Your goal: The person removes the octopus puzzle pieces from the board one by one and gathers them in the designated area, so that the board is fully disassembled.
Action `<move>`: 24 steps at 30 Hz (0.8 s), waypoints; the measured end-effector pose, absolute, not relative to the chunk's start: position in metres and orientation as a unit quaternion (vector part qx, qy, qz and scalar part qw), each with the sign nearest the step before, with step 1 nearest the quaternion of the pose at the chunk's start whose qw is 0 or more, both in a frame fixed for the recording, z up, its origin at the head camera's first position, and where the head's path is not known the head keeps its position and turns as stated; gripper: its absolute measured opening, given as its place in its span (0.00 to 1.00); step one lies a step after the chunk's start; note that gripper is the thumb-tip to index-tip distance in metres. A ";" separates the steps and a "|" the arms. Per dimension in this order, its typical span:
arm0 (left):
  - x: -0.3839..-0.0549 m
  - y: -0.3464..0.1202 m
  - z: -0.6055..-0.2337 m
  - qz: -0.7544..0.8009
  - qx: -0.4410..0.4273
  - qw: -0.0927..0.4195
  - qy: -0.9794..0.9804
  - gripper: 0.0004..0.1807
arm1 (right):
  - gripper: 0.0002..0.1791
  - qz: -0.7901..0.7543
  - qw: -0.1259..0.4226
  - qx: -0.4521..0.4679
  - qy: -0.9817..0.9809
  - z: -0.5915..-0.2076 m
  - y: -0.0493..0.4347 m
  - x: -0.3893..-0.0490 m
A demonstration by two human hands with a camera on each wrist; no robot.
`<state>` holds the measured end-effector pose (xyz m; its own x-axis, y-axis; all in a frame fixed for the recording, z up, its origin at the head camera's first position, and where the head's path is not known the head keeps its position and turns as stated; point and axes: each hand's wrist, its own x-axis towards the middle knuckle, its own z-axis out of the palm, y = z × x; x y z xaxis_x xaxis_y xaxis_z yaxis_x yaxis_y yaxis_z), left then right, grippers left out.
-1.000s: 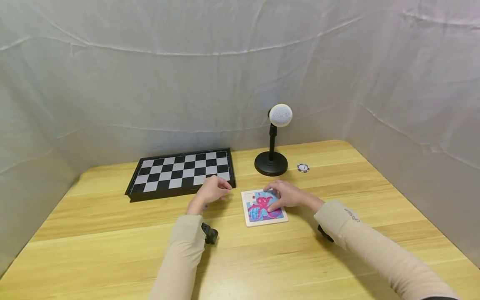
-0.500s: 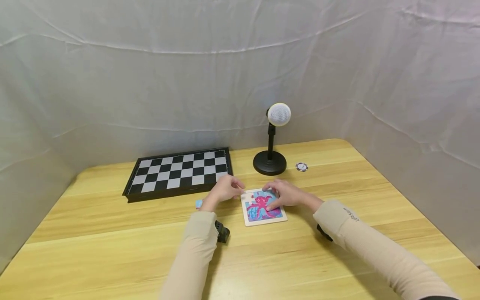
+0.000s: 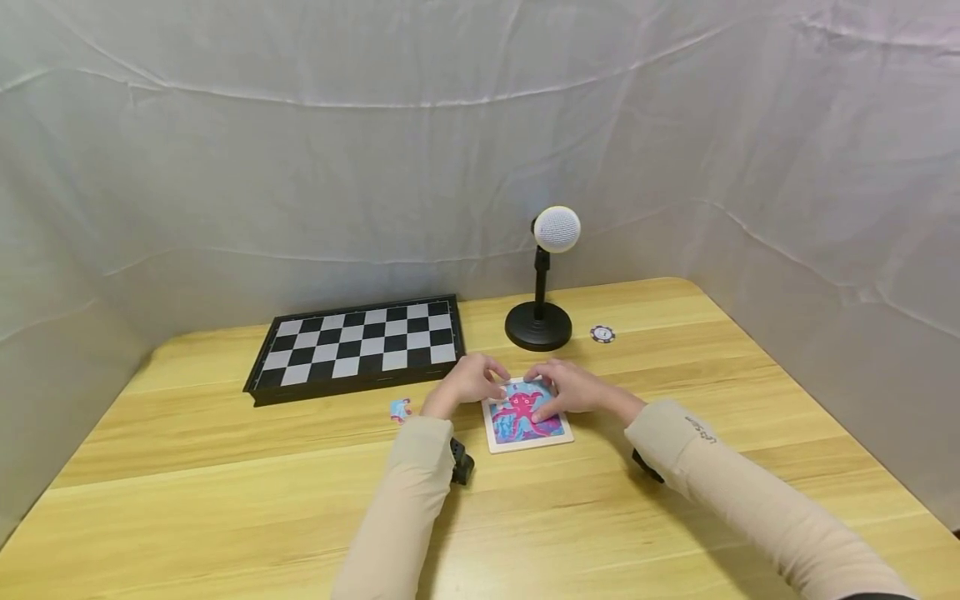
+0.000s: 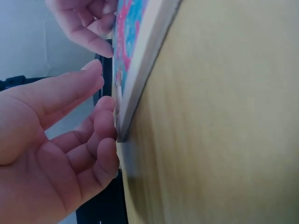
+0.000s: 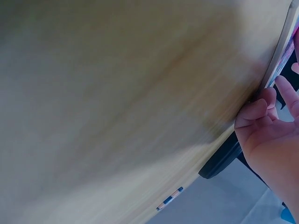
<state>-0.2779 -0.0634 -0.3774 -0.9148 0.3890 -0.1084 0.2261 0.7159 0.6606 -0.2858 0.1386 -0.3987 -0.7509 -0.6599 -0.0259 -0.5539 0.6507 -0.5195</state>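
A square jigsaw puzzle (image 3: pixel 528 433) with a pink octopus on blue lies in a pale wooden frame on the table. My right hand (image 3: pixel 573 387) holds it from the right, thumb on the picture and fingers at the far edge. My left hand (image 3: pixel 468 381) is at the upper left corner of the puzzle. In the left wrist view its thumb (image 4: pixel 74 88) stands apart from the bent fingers (image 4: pixel 103 126), no piece showing between them. A loose blue and pink puzzle piece (image 3: pixel 400 409) lies on the table left of that hand.
A black-framed checkered board (image 3: pixel 360 346) lies at the back left, close behind my left hand. Behind the puzzle stands a microphone (image 3: pixel 557 229) on a round black base (image 3: pixel 538 327). A poker chip (image 3: pixel 602 333) lies right of it. Fabric walls (image 3: pixel 300 167) enclose the table.
My left hand has moved right from beside the checkered board to the upper left corner of the puzzle, uncovering the loose piece. My right hand stays on the puzzle.
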 end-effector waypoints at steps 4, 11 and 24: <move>-0.279 -0.062 -0.378 0.327 0.170 0.124 0.921 0.11 | 0.31 -0.250 0.106 -0.333 0.903 -0.400 0.138 -0.285; -0.282 -0.058 -0.381 0.299 0.172 0.127 0.930 0.11 | 0.31 -0.250 0.104 -0.332 0.904 -0.398 0.138 -0.285; -0.284 -0.056 -0.383 0.313 0.149 0.144 0.927 0.08 | 0.31 -0.247 0.104 -0.336 0.903 -0.398 0.139 -0.285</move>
